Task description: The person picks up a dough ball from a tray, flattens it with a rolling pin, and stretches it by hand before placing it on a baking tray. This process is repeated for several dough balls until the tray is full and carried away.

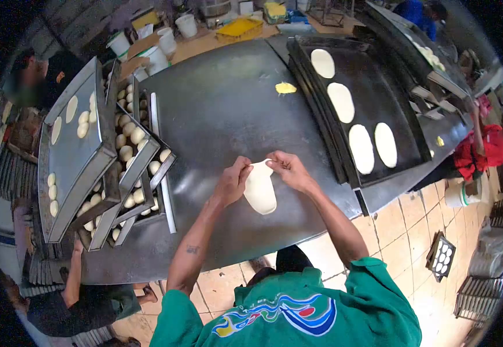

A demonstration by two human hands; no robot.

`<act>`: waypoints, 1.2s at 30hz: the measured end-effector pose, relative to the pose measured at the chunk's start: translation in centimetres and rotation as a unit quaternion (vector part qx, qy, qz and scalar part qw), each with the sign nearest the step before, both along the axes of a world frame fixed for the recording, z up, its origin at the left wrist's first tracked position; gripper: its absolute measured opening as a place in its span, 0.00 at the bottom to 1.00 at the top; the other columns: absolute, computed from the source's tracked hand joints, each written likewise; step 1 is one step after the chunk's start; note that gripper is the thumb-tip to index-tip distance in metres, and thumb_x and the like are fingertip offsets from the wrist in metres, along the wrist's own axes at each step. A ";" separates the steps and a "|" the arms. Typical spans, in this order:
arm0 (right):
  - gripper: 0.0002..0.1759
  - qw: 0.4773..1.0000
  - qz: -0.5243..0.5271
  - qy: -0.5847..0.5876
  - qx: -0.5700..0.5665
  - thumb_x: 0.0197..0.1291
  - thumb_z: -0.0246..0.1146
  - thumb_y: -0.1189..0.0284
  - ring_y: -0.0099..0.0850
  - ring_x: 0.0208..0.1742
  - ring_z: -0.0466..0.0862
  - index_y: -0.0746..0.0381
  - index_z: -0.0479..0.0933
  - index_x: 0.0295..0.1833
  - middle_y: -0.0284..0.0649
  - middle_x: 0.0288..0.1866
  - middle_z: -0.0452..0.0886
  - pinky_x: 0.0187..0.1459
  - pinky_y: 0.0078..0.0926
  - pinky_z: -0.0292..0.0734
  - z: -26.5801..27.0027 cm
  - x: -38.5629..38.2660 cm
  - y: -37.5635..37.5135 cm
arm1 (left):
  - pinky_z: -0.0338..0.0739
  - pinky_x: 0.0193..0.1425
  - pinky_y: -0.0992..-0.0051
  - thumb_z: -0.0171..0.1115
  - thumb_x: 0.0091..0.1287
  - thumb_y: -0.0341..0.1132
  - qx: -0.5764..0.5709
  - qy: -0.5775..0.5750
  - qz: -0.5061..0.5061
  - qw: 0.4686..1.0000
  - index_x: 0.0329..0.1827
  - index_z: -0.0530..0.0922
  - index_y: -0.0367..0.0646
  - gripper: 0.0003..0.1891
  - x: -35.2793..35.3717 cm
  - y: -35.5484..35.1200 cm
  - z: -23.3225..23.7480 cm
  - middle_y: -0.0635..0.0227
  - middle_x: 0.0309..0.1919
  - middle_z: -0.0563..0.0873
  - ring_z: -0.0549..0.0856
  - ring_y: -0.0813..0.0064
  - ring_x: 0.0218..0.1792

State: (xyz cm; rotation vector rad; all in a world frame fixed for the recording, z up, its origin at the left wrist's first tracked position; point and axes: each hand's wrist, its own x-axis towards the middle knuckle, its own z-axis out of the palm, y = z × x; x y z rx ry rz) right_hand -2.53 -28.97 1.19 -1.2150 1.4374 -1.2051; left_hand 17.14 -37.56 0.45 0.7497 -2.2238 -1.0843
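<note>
A flattened oval of pale dough (261,189) hangs between my two hands over the dark metal table (205,110). My left hand (237,177) pinches its upper left corner, and my right hand (286,169) pinches the upper right corner. The top edge is pulled taut between my fingers, while the rounded lower end droops toward me. To the right, a black baking tray (379,87) atop a stack carries several dough ovals (361,149) laid flat. At my left, stacked metal trays hold round dough balls (126,152).
The tilted top tray (78,162) at left bears dough pieces. A yellow scrap (285,88) lies on the table. Another loaded tray (431,52) stands at far right. People work at both sides, one in a red shirt (483,151). Buckets (156,59) line the back; a small tray (440,257) rests on the tiled floor.
</note>
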 end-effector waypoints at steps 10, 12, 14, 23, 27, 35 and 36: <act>0.07 0.998 0.044 0.024 -0.032 0.64 0.65 0.73 0.13 0.32 0.72 0.67 0.81 0.41 0.26 0.30 0.78 0.35 0.17 0.65 13.9 -6.7 11.0 | 0.75 0.43 0.79 0.55 0.77 0.33 0.092 0.025 -0.178 0.979 0.47 0.74 0.37 0.07 -5.7 6.3 12.0 0.73 0.34 0.79 0.78 0.86 0.37; 0.08 0.995 0.054 0.069 -0.044 0.61 0.68 0.74 0.12 0.31 0.71 0.67 0.81 0.42 0.24 0.29 0.76 0.33 0.16 0.64 15.6 -10.3 11.1 | 0.75 0.44 0.80 0.55 0.77 0.33 0.116 0.047 -0.214 0.969 0.47 0.74 0.37 0.07 -9.7 6.4 14.1 0.73 0.35 0.79 0.78 0.86 0.39; 0.12 0.992 0.015 0.114 -0.054 0.60 0.70 0.67 0.14 0.26 0.67 0.66 0.82 0.41 0.22 0.22 0.68 0.28 0.19 0.59 18.1 -13.1 11.3 | 0.74 0.44 0.81 0.58 0.75 0.34 0.158 0.096 -0.259 0.948 0.47 0.75 0.38 0.08 -14.6 6.2 15.6 0.74 0.36 0.80 0.78 0.87 0.40; 0.07 0.977 0.049 0.207 -0.013 0.62 0.69 0.70 0.14 0.31 0.76 0.64 0.84 0.40 0.27 0.30 0.82 0.33 0.18 0.69 22.0 -37.2 6.1 | 0.72 0.36 0.81 0.65 0.71 0.38 0.043 0.043 -0.245 0.968 0.44 0.78 0.37 0.12 -38.8 1.3 18.6 0.75 0.29 0.81 0.77 0.87 0.32; 0.06 0.970 0.067 0.232 0.027 0.62 0.69 0.71 0.15 0.31 0.76 0.63 0.83 0.38 0.26 0.28 0.81 0.33 0.18 0.69 21.4 -44.6 3.0 | 0.76 0.41 0.77 0.64 0.72 0.40 -0.009 -0.015 -0.220 0.975 0.44 0.80 0.35 0.14 -45.5 -0.8 18.1 0.70 0.32 0.84 0.80 0.84 0.35; 0.07 0.984 0.114 0.126 0.056 0.62 0.67 0.72 0.16 0.27 0.73 0.65 0.82 0.37 0.28 0.27 0.80 0.31 0.19 0.68 17.9 -48.8 -0.4 | 0.78 0.48 0.74 0.63 0.71 0.39 0.025 -0.104 -0.217 0.970 0.46 0.81 0.35 0.14 -48.9 -3.8 16.6 0.64 0.36 0.87 0.84 0.79 0.42; 0.07 0.983 0.115 0.129 0.055 0.62 0.67 0.71 0.16 0.27 0.73 0.65 0.82 0.37 0.28 0.26 0.79 0.30 0.18 0.68 16.8 -49.2 -1.3 | 0.79 0.46 0.74 0.64 0.71 0.40 0.013 -0.077 -0.216 0.973 0.45 0.82 0.35 0.15 -49.3 -4.7 14.9 0.64 0.35 0.88 0.84 0.79 0.40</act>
